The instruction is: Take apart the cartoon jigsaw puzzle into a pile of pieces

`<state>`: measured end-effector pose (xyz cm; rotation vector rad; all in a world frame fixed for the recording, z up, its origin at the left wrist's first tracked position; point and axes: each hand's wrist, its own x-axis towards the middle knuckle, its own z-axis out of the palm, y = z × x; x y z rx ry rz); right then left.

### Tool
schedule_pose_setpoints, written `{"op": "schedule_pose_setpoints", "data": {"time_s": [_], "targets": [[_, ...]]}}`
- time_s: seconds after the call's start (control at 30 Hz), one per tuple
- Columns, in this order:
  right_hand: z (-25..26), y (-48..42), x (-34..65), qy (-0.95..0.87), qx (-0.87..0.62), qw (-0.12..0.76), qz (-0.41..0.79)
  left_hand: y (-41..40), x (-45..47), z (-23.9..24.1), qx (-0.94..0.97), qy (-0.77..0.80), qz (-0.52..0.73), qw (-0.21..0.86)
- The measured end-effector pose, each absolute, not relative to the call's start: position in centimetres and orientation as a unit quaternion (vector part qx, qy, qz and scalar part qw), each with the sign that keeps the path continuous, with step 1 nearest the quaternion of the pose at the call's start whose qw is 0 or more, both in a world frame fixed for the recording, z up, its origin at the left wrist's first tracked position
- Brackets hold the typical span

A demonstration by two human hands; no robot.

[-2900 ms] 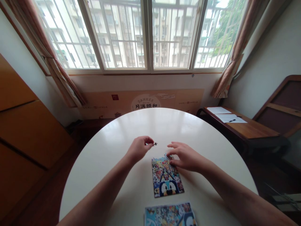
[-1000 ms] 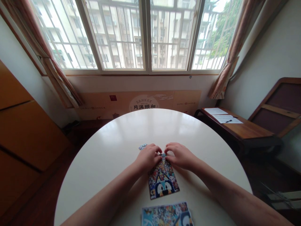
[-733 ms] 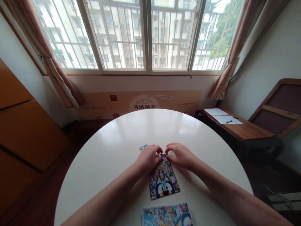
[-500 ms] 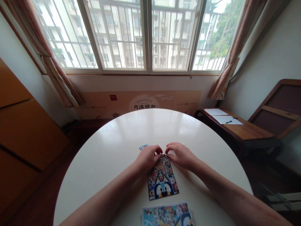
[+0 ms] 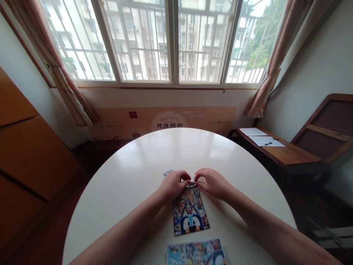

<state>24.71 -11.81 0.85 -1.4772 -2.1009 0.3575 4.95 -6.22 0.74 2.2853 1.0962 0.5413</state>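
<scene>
A small colourful jigsaw puzzle [image 5: 190, 215] with a blue cartoon dog lies on the round white table [image 5: 132, 191]. My left hand [image 5: 173, 184] and my right hand [image 5: 211, 183] meet at its far edge, fingers curled and pinched together on a small puzzle piece [image 5: 191, 183] there. A loose puzzle piece [image 5: 167, 172] lies just beyond my left hand. The printed reference picture [image 5: 197, 252] of the same image lies at the near table edge.
A dark wooden side table [image 5: 286, 152] with papers [image 5: 261, 139] and a pen stands to the right. A barred window and curtains fill the far wall. Wooden cabinets line the left side.
My left hand came in from above the table to the puzzle's far edge, leaving a loose piece beside it. Over the last second both hands stay pinched there; the puzzle shifted slightly.
</scene>
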Motion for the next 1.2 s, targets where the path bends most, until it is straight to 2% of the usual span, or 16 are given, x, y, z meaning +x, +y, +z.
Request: {"op": "schedule_pose_setpoints", "data": {"time_s": [0.47, 0.7, 0.87, 1.0, 1.2], "targets": [[1.0, -11.8, 24.8, -0.773, -0.557, 0.268, 0.141, -5.9, 5.0, 0.4, 0.818, 0.425, 0.239, 0.306], [2.2, -12.0, 25.3, -0.74, -0.564, 0.341, 0.133, -4.7, 3.6, 1.8, 0.771, 0.415, 0.307, 0.374], [1.7, -11.8, 25.4, -0.729, -0.554, 0.369, 0.158, -2.8, 0.8, 3.9, 0.776, 0.473, 0.293, 0.298], [0.9, -11.4, 25.2, -0.727, -0.547, 0.366, 0.195, -2.1, -0.6, 4.3, 0.79, 0.531, 0.223, 0.208], [0.2, -10.8, 25.0, -0.736, -0.547, 0.346, 0.196, -2.4, -0.3, 3.7, 0.798, 0.55, 0.17, 0.178]]}}
